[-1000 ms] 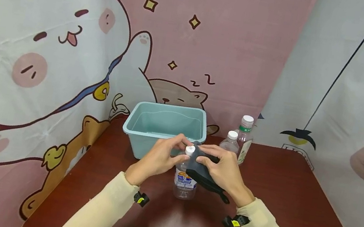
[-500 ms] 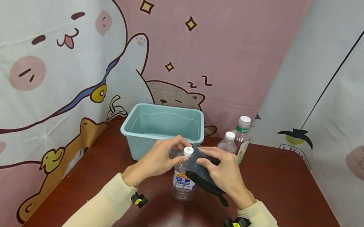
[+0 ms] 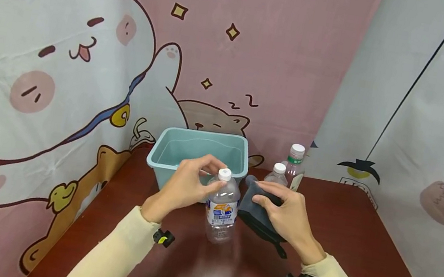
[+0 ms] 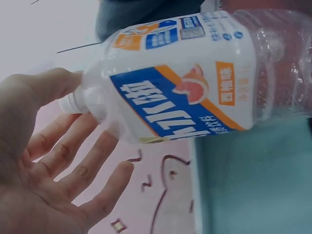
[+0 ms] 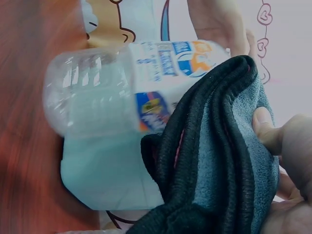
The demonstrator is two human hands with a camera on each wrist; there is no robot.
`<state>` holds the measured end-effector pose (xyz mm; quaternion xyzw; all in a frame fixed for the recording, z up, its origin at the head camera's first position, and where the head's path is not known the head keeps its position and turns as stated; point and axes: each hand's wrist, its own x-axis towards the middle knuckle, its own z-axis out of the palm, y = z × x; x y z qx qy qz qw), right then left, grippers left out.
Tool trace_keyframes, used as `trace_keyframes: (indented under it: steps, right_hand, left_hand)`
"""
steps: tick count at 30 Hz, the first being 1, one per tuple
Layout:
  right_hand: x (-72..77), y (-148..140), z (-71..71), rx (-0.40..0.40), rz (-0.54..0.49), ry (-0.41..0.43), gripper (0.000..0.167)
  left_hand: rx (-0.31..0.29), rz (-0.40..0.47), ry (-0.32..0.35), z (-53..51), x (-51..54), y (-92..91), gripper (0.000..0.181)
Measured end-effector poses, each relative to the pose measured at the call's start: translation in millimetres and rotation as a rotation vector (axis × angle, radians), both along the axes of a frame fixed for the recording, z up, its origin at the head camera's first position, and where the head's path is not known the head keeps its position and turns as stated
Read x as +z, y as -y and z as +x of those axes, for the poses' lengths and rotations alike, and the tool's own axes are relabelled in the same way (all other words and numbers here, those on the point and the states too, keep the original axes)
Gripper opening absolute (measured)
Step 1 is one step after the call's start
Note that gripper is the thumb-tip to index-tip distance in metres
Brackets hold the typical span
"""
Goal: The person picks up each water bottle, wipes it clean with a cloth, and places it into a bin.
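Note:
My left hand (image 3: pixel 184 182) grips a clear plastic drink bottle (image 3: pixel 221 212) by its neck, just under the white cap. The bottle leans slightly; whether its base touches the table I cannot tell. Its white, blue and orange label with a grapefruit picture faces the left wrist camera. To the right of it, my right hand (image 3: pixel 285 213) pinches a folded dark grey cloth (image 5: pixel 209 146) with black edging, thumb on the near side. The cloth hangs beside the bottle, a small gap between them in the head view.
Behind the bottle stands a light teal plastic tub (image 3: pixel 163 175). Two more clear bottles, a shorter one (image 3: pixel 277 176) and a taller green-ringed one (image 3: pixel 295 166), stand at the back right of the brown table (image 3: pixel 352 258). Printed cloth walls enclose the back and sides.
The cloth has come away from the bottle's neck and moved right with my right hand. My left hand has shifted slightly left and up with the bottle, which now leans.

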<state>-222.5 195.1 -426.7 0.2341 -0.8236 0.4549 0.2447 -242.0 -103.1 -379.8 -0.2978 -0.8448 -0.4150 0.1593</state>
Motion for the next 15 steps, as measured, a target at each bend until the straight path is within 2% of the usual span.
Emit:
trace_keyframes:
  steps: [4, 8, 15]
  right_hand:
    - [4.0, -7, 3.4, -0.013, -0.021, -0.008, 0.036]
    - [4.2, -13, 6.4, -0.006, -0.044, -0.005, 0.037]
    - [2.2, -18, 11.3, -0.021, -0.036, 0.016, 0.038]
  left_hand:
    - [0.052, 0.046, -0.078, -2.5, 20.9, 10.0, 0.032]
    - [0.107, 0.092, -0.120, -5.9, 45.2, 20.8, 0.033]
    - [0.192, 0.186, -0.196, -19.0, 86.7, 35.2, 0.033]
